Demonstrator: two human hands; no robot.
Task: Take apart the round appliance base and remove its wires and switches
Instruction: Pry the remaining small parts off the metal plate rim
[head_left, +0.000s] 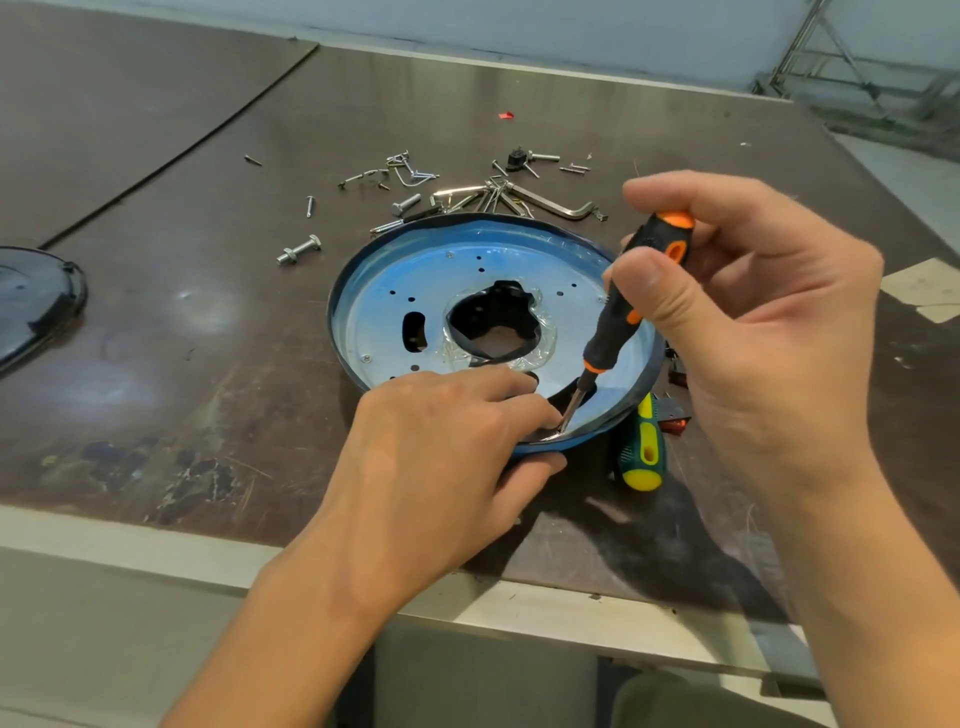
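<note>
As left hand (441, 431) grips round base (395, 280) (blue-filmed metal), orange-black screwdriver (613, 332) tilted.

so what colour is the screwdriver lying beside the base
The screwdriver is green and yellow; head view.

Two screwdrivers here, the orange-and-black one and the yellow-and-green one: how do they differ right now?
The orange-and-black screwdriver is gripped by the right hand; the yellow-and-green screwdriver lies untouched on the table. The orange-and-black one stands tilted, tip down inside the near rim of the round base; the yellow-and-green one lies flat beside that rim, its shaft hidden. Both have two-colour handles.
</note>
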